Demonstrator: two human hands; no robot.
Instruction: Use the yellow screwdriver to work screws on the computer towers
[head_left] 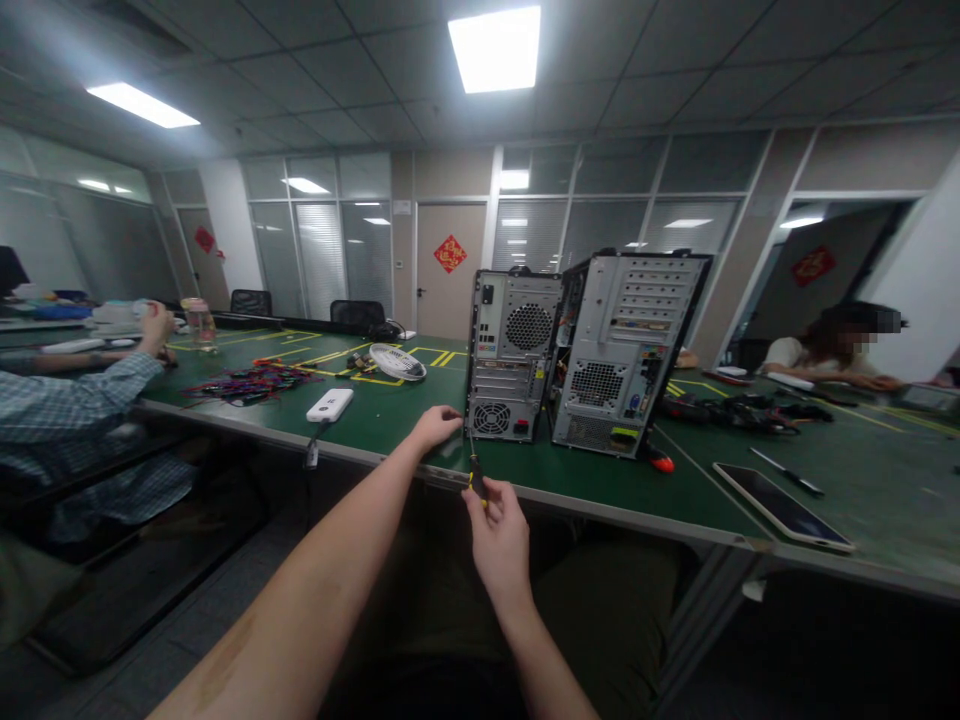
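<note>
My right hand (499,530) is closed round a screwdriver (477,482) with a black and yellow handle. Its shaft points up at the lower left corner of the back of a computer case (512,375); whether the tip sits in a screw is too small to tell. Beside that corner, my left hand (437,428) rests low against the case's left side, its fingers reaching towards it and partly hidden. Just right stands a second, larger computer tower (616,375), upright, its rear also towards me.
On the green table (405,440) lie a white power bank (330,404), bundled coloured cables (255,382), a white fan grille (397,362), an orange-tipped tool (661,463), a phone (780,505), a pen-like tool (787,472) and black cables (750,412). People sit left and right.
</note>
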